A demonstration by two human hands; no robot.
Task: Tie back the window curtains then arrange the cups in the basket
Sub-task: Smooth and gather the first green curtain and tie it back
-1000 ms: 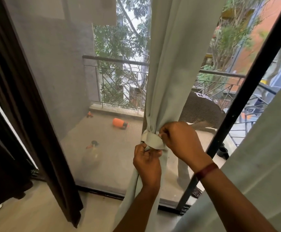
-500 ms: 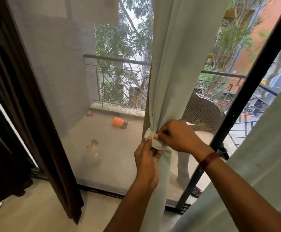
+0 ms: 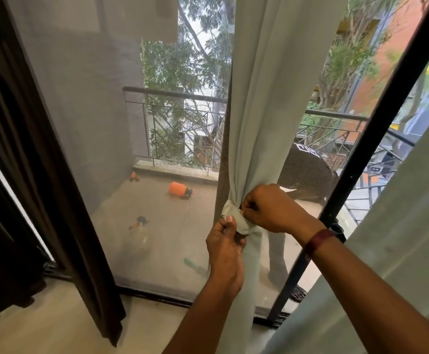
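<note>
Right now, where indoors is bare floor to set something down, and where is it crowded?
Bare floor lies between the dark curtain and the pale curtain, in front of the door track. Crowded: the tie band, where left hand and right hand both pinch it.

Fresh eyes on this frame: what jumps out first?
Centre frame, the left hand, from below, and the right hand pinch a cloth tie band wrapped round the bunched pale curtain. Outside, an orange container lies on the balcony floor; a dark curtain hangs at the left edge.
</note>
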